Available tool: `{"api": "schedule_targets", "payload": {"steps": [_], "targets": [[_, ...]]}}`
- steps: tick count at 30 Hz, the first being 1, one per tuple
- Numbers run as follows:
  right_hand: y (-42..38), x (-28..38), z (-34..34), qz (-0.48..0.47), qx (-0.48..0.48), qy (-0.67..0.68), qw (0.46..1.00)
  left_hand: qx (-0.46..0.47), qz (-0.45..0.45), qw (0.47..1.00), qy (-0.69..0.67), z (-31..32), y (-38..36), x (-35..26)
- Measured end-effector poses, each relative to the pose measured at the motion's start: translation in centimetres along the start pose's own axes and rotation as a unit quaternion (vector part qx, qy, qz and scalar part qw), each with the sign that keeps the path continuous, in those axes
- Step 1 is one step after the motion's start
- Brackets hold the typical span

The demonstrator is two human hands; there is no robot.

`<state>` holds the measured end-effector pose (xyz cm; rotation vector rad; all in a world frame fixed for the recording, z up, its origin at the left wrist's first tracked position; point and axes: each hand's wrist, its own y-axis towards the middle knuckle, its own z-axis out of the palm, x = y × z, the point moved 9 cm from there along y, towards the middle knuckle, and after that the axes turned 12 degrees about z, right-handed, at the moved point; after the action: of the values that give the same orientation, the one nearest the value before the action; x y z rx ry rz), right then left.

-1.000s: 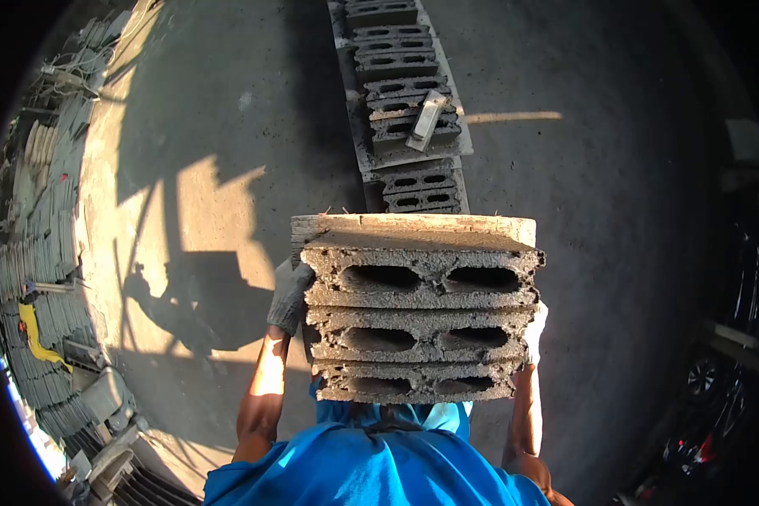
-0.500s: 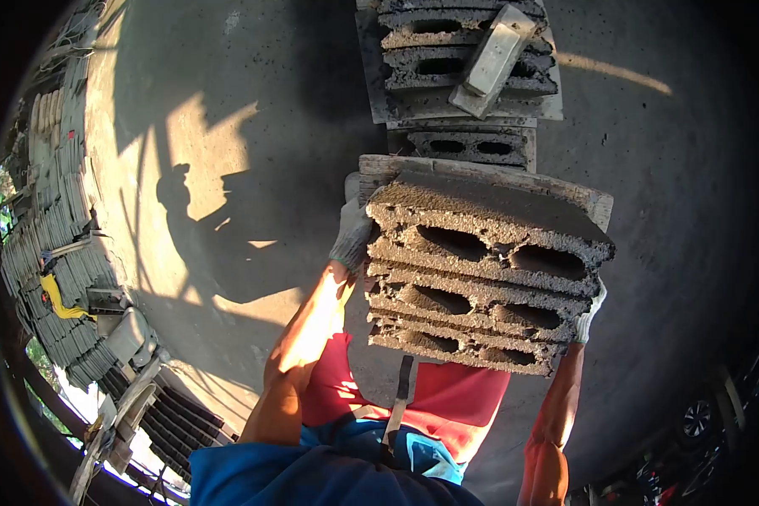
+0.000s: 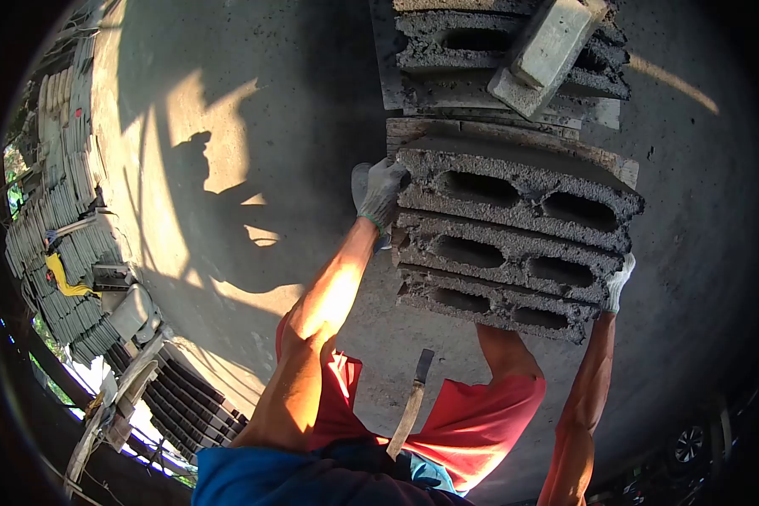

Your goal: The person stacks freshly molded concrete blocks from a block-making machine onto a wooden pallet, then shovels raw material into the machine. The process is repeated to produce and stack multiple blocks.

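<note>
Between my hands is a wooden board (image 3: 611,169) bearing three hollow concrete blocks (image 3: 523,221) side by side, rough and grey, each showing two holes. My left hand (image 3: 382,190), in a pale knitted glove, is closed at the left end of this load, with the thumb side against the block. At the right end, my gloved right hand (image 3: 621,282) grips low; its fingers are mostly hidden behind the blocks. Just beyond the load, more hollow blocks (image 3: 447,63) stand on a board, with a pale two-part brick-shaped piece (image 3: 552,51) lying slanted across them.
The concrete floor (image 3: 253,169) carries sunlit patches and my shadow. Stacked grey slabs (image 3: 51,228) and a yellow cloth-like thing (image 3: 63,278) are at the left. Dark ridged pieces (image 3: 190,405) lie lower left. A vehicle wheel (image 3: 689,443) shows at lower right. A flat-handled tool (image 3: 409,413) hangs at my waist.
The loaded board has moved forward and to the right in view, close to the far stack. It now covers the block that showed between them. My knee has come into sight below.
</note>
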<state>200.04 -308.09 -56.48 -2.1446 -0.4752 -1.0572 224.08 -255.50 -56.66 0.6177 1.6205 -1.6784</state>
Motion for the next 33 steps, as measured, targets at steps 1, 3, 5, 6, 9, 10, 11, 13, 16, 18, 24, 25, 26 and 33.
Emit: {"api": "schedule_targets", "payload": {"steps": [1,3,5,6,9,10,11,13,16,18,24,25,26,33], "targets": [[1.5,-2.0,-0.3,-0.013,-0.003,-0.016,1.0,-0.001,0.012,1.0,0.015,0.2,0.2,-0.3],[2.2,-1.1,0.4,-0.07,-0.027,-0.136,0.988,0.011,0.045,0.998,0.049,0.2,1.2,-0.4],[2.3,1.3,2.2,-0.107,-0.008,-0.241,0.965,0.02,0.069,0.995,0.062,0.6,1.8,-0.8],[2.7,0.5,2.5,-0.155,-0.024,-0.306,0.939,0.011,0.065,0.996,0.067,0.4,1.9,-0.8],[4.0,2.4,3.7,-0.048,0.037,-0.167,0.984,-0.005,0.062,0.994,0.094,0.6,2.4,-1.1],[5.1,-0.1,2.8,-0.049,0.023,-0.138,0.989,0.001,0.058,0.992,0.112,0.5,2.8,-0.8],[6.0,0.0,4.0,-0.014,0.074,-0.075,0.994,0.008,0.055,0.99,0.13,0.4,3.5,-0.1],[6.2,1.6,6.5,0.112,0.203,0.074,0.97,0.035,0.116,0.974,0.191,-0.3,5.8,1.8],[10.6,-7.9,3.2,-0.007,-0.032,-0.141,0.99,0.097,0.111,0.968,0.204,-2.1,7.5,2.4],[11.6,-8.3,3.9,-0.107,-0.014,-0.334,0.936,0.039,-0.016,0.999,0.01,-1.6,6.8,5.7],[6.5,8.8,8.0,0.032,0.071,-0.343,0.936,0.02,0.069,0.971,0.229,-3.3,7.0,1.3],[5.5,12.4,7.2,0.047,0.044,-0.315,0.947,0.011,0.107,0.935,0.337,-3.2,6.8,-0.8],[4.5,15.9,5.8,0.054,0.002,-0.28,0.959,-0.003,0.083,0.925,0.37,-2.5,4.9,-4.5],[-5.6,44.5,14.3,-0.084,0.028,-0.16,0.983,-0.075,-0.012,0.968,0.239,-9.7,-6.5,-17.4]]}}
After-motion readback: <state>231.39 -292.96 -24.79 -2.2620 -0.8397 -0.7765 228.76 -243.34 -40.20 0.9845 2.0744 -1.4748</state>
